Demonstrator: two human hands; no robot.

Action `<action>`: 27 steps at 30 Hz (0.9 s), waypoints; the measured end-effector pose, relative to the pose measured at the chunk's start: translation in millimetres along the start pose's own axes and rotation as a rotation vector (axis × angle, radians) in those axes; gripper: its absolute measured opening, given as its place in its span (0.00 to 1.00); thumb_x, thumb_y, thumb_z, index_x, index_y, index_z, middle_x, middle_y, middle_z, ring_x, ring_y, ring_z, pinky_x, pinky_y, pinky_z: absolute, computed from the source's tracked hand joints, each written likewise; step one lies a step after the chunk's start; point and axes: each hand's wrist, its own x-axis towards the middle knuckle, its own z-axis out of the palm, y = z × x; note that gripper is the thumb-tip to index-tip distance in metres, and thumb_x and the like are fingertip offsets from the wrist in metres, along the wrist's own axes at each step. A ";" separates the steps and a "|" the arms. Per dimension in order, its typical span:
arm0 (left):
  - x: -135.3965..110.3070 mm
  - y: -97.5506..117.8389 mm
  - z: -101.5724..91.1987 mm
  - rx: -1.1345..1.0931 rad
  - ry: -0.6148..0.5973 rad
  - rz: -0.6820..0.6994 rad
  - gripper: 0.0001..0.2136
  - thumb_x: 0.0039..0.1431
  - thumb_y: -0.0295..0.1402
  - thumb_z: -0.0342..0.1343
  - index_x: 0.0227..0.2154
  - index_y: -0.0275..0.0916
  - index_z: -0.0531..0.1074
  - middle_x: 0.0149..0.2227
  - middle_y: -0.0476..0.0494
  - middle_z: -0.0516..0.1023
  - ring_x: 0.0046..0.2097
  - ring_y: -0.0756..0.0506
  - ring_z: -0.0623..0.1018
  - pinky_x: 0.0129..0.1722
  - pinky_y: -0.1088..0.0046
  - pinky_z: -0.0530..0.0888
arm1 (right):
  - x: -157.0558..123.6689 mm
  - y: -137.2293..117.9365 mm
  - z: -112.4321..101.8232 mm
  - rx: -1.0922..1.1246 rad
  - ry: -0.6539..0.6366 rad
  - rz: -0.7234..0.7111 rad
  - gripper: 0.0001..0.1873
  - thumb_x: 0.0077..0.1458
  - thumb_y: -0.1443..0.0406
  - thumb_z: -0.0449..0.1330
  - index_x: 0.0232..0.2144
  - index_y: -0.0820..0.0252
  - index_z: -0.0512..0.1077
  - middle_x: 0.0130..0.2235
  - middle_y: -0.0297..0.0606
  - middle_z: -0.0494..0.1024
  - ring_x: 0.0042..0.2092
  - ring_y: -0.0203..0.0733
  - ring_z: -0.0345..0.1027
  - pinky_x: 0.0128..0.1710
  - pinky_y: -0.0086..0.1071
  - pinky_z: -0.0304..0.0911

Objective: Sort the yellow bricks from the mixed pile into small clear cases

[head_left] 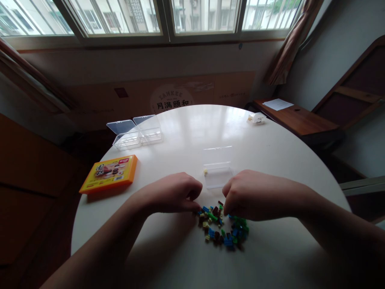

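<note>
A loose heap of small building bricks in blue, green, brown and pale yellow lies on the white round table. My left hand is at the heap's left edge, its fingers curled and its thumb tip by the bricks. From the other side my right hand reaches in, closed, with its fingertips pointing down at the heap. Whatever either hand pinches is hidden by the fingers. Just beyond the hands stands a clear plastic box with its lid raised; a small pale yellow piece is at its left side.
At the back left are two clear boxes with open lids. An orange and yellow game box lies nearer, at the left edge. A small crumpled clear packet rests at the back right. Beyond the table is a wooden desk with paper.
</note>
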 end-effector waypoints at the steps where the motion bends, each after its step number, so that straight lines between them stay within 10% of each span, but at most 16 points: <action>1: -0.1 -0.3 -0.2 0.002 0.003 -0.002 0.09 0.52 0.34 0.60 0.22 0.39 0.66 0.24 0.54 0.69 0.26 0.52 0.65 0.25 0.75 0.60 | 0.8 -0.1 1.1 -0.006 -0.005 0.000 0.11 0.51 0.72 0.58 0.24 0.54 0.77 0.26 0.30 0.74 0.26 0.33 0.57 0.26 0.30 0.47; 27: -2.6 8.3 -2.8 0.058 -0.102 -0.046 0.13 0.53 0.42 0.59 0.21 0.39 0.67 0.21 0.53 0.69 0.23 0.53 0.63 0.22 0.75 0.57 | 2.4 -1.4 7.6 -0.006 -0.032 -0.049 0.08 0.50 0.71 0.58 0.22 0.58 0.74 0.27 0.34 0.75 0.27 0.34 0.59 0.26 0.30 0.48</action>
